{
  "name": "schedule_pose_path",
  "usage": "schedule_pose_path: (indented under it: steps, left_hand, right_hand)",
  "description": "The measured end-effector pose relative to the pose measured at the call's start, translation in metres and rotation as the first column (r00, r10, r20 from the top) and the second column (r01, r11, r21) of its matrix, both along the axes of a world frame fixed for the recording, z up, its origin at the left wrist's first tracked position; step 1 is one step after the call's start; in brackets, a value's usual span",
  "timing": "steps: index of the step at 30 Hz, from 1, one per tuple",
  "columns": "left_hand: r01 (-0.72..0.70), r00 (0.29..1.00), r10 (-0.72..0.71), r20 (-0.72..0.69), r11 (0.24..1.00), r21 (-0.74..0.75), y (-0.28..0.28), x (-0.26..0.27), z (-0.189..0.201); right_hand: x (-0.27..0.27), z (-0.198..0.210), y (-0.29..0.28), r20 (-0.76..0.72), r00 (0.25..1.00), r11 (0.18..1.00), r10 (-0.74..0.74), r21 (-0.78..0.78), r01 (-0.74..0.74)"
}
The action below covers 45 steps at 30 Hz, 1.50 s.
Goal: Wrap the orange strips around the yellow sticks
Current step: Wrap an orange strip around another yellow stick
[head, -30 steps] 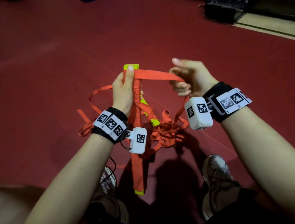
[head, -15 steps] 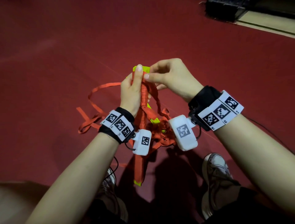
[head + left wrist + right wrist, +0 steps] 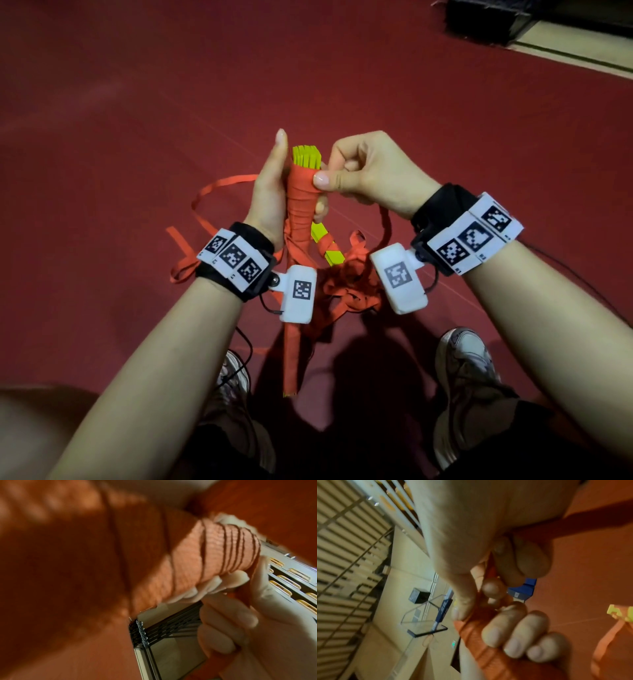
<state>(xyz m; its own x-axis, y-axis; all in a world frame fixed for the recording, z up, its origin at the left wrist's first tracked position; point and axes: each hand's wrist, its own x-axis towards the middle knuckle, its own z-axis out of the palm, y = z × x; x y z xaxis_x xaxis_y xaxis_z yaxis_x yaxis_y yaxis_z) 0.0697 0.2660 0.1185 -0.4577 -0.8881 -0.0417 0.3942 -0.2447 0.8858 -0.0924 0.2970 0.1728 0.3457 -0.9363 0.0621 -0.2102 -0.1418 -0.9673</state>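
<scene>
Loosely, at the nine o'clock side of the head view, spare orange strips (image 3: 219,185) trailed over the red floor (image 3: 102,120). Moving right, the left hand (image 3: 270,198) held the bundle of yellow sticks (image 3: 306,157) upright in front of the person, its fingers curled round the wrapped shaft, with one finger standing straight up alongside it. The orange wrapping (image 3: 301,202) covered nearly all of the bundle; only the bare yellow tips at twelve o'clock and a sliver at the six o'clock end showed. The bundle's long axis ran from six to twelve o'clock, its top tilted slightly toward one o'clock.

Right again, the right hand (image 3: 363,171) was closed just beside the top, thumb pressed against the uppermost turn, apparently pinching the strip's end there. The working point lay at nine o'clock from those fingertips, touching them, so the right hand was the nearer one for tucking or tightening.

Beyond the bundle, a second, partly wrapped yellow stick (image 3: 325,243) lay slanted on the floor, from eleven toward five o'clock, amid a tangled heap of strips (image 3: 346,291).
</scene>
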Motion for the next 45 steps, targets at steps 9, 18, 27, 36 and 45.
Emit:
schedule_pose_path:
  steps: [9,18,27,36,45]
  left_hand:
    - [-0.125,0.98,0.137,0.145,0.989,-0.083,0.001,-0.012,-0.003]
    - [-0.438,0.859,0.49,0.148,0.853,-0.283,0.01,-0.014,-0.018]
    - [-0.446,0.88,0.468,0.082,0.873,-0.199,0.006,0.01,-0.008]
    - [-0.26,0.961,0.266,0.082,0.963,-0.07,0.005,0.007,-0.011]
    - [-0.328,0.911,0.371,0.179,0.916,-0.231,0.007,0.0,-0.015]
  right_hand:
    - [0.002,-0.014,0.001,0.033,0.999,0.998,0.001,-0.065,0.001]
    - [0.022,-0.052,-0.007,0.186,0.937,0.954,-0.295,0.009,0.298]
    - [0.004,-0.046,-0.012,0.091,0.983,0.977,-0.158,0.159,0.142]
    - [0.009,-0.068,-0.009,-0.155,0.931,0.943,-0.331,-0.104,0.317]
    - [0.009,-0.078,-0.004,-0.156,0.935,0.942,-0.318,-0.164,0.293]
